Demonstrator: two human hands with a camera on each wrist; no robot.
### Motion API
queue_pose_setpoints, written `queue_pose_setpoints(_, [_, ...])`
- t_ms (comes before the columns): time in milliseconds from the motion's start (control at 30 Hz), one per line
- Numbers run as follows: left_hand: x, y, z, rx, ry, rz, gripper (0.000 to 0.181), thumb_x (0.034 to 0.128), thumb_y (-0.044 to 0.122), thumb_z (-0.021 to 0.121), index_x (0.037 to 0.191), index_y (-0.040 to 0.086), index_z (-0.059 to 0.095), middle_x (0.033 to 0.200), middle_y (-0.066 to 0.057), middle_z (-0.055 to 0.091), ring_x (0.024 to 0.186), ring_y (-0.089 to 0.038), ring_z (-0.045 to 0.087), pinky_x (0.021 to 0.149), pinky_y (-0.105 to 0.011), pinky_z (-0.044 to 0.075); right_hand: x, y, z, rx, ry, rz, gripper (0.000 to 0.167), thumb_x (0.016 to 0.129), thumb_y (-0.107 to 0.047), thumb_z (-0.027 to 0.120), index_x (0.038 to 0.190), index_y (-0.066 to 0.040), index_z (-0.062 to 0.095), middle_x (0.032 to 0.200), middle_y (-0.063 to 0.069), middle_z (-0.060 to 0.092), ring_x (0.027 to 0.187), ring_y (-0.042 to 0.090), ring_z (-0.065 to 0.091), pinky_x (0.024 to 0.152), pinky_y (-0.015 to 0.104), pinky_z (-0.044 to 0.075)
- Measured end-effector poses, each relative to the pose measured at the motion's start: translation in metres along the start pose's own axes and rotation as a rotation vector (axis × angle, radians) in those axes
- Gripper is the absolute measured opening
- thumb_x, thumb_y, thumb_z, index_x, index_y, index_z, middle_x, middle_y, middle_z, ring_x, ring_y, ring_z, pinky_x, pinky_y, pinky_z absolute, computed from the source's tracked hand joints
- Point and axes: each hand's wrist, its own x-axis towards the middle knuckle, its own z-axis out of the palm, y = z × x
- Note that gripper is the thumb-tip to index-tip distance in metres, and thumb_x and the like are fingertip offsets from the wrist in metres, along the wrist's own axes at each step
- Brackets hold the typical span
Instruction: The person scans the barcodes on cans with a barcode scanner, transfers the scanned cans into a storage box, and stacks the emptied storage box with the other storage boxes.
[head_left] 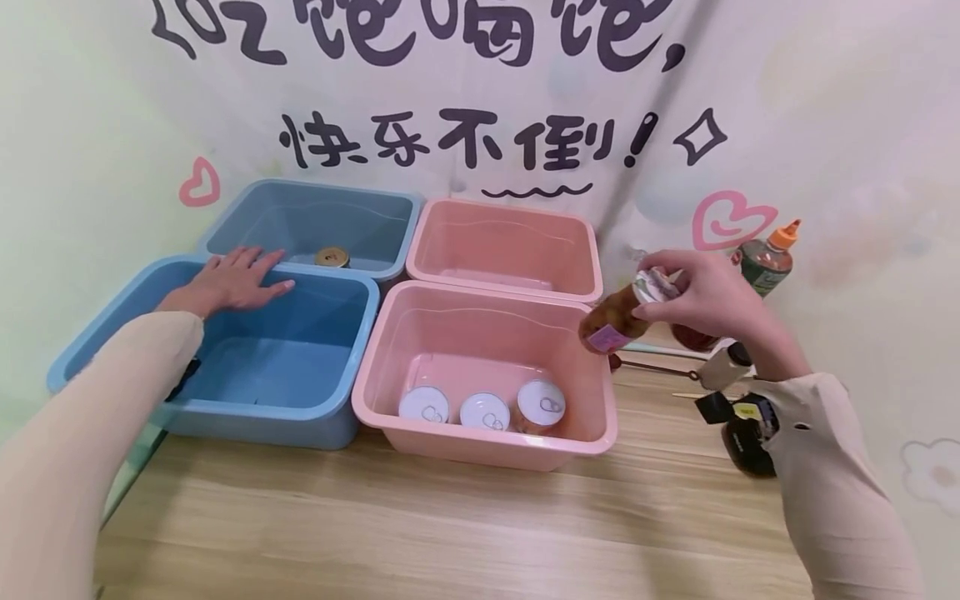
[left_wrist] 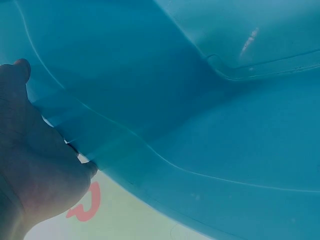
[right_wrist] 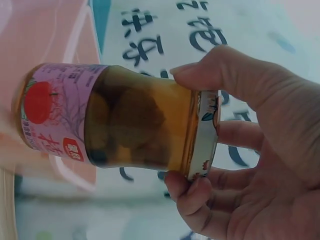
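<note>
My right hand [head_left: 712, 292] grips a glass jar of fruit [head_left: 617, 318] by its lid, tilted above the right rim of the front pink bin [head_left: 480, 452]. In the right wrist view the jar [right_wrist: 127, 117] shows a purple label, with brown pieces in amber liquid. Thumb and fingers wrap the patterned lid [right_wrist: 205, 135]. Inside the front pink bin sit several cans [head_left: 484, 412] with white pull-tab tops. My left hand [head_left: 227, 282] rests, fingers spread, at the far rim of the front blue bin [head_left: 258, 408]; the left wrist view shows the hand [left_wrist: 47, 160] beside blue plastic.
Behind stand another blue bin [head_left: 408, 221], holding a gold-topped can [head_left: 332, 257], and another pink bin [head_left: 510, 242]. A bottle with an orange cap [head_left: 768, 260] stands right, partly behind my hand. A black object [head_left: 750, 450] lies by my right wrist on the wooden table [head_left: 450, 533].
</note>
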Motion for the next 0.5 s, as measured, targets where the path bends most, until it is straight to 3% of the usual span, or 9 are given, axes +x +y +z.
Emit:
queue_pose_setpoints(200, [0.001,-0.002,0.003,0.005,0.002,0.004,0.085,0.1007,0.06,0.037,0.158,0.003,0.009,0.159,-0.038,0.007,0.144,-0.061,0.002,0.115,-0.076,0.002,-0.026,0.03,-0.009,0.018,0.059,0.069,0.049,0.075,-0.021,0.088,0.117,-0.006,0.068,0.083,0.014,0.07,0.066,0.011,0.06,0.053,0.023,0.047])
queue_pose_setpoints(333, [0.001,-0.001,0.003,0.004,0.002,0.008,0.085,0.1008,0.059,0.037,0.158,0.003,0.01,0.158,-0.038,0.007,0.144,-0.061,0.002,0.115,-0.076,0.003,-0.046,0.05,-0.01,0.045,0.05,0.106,0.048,0.077,-0.018,0.086,0.118,-0.002,0.066,0.084,0.015,0.068,0.062,0.003,0.057,0.051,0.024,0.046])
queue_pose_setpoints(500, [0.001,-0.001,0.003,0.005,0.008,0.008,0.085,0.1008,0.058,0.038,0.158,0.003,0.01,0.158,-0.038,0.007,0.144,-0.061,0.003,0.116,-0.075,0.002,-0.068,0.073,-0.008,0.051,0.038,0.122,0.046,0.078,-0.013,0.085,0.117,0.002,0.066,0.086,0.012,0.067,0.063,0.002,0.057,0.051,0.024,0.048])
